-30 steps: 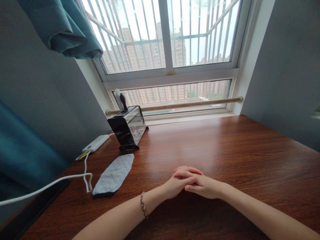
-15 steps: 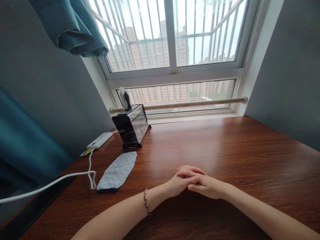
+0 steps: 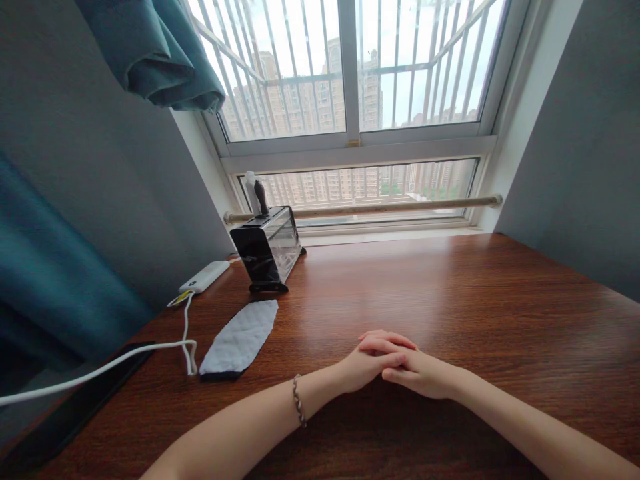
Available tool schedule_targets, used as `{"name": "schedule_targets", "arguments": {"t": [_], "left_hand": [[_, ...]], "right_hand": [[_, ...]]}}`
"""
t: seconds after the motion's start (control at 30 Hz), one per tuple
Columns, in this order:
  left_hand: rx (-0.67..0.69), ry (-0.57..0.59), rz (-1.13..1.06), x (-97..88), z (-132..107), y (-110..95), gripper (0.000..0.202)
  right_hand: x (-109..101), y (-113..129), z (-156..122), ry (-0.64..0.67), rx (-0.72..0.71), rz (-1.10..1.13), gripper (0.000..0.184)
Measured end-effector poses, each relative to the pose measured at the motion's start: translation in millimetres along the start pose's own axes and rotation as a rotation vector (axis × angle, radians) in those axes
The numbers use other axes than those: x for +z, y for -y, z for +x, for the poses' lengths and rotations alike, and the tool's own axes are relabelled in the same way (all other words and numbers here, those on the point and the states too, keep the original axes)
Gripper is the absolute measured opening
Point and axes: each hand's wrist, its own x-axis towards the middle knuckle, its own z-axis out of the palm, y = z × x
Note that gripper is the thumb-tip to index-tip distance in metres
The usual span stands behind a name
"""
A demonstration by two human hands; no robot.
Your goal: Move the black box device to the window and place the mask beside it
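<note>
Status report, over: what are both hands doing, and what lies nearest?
Hands empty: left hand and right hand clasped together on the wooden table. Nearest thing: grey quilted cloth, to the left, untouched. Beside it, white cable.

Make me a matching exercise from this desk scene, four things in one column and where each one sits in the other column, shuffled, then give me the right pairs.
Things
1. power bank
2. quilted pad
3. bracelet
4. black box

Places
A. around the wrist of the left hand
B. standing at the far end of the table, closest to the window rail
C. beside the wall, with the white cable running from it
D. lying flat on the table, between the white cable and the left hand

Pairs: 1-C, 2-D, 3-A, 4-B
</note>
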Motion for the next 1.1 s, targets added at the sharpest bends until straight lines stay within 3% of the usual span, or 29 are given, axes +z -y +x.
{"name": "schedule_targets", "arguments": {"t": [1.1], "left_hand": [[0.001,0.017,-0.029,-1.5,1.0,9.1,0.023]], "right_hand": [[-2.1,4.5,0.7,0.011,-0.017,0.005,0.044]]}}
